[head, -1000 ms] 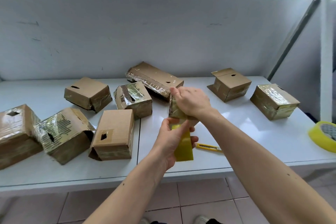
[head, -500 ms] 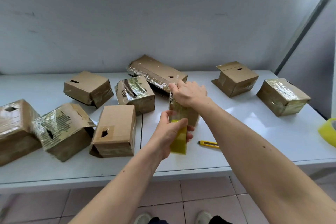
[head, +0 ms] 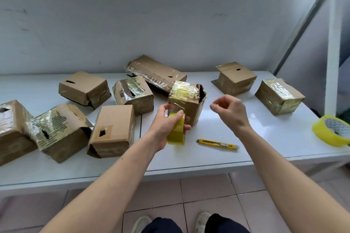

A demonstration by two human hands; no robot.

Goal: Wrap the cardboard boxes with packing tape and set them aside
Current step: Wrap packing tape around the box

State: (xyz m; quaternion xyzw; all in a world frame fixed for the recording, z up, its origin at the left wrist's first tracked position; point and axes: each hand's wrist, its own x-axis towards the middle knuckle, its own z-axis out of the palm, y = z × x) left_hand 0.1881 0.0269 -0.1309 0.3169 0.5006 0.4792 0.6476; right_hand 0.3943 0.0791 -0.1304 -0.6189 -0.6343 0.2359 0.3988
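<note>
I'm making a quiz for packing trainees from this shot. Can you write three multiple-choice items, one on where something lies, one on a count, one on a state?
1. Where does the cutter lie?
A. On the table, near its front edge, between the two forearms
B. On top of a box
C. On the floor

2. How many tape rolls are in view?
A. One
B. Two
C. Four

3. What is the right hand doing?
A. Gripping the cutter
B. Pressing down on a box
C. Hanging in the air, fingers loosely curled, holding nothing

Answers:
1 A: the cutter rests on the white table.
2 B: one held roll is in the left hand, a spare roll lies at the table's right edge.
3 C: the right hand is beside the middle box, apart from it.
</note>
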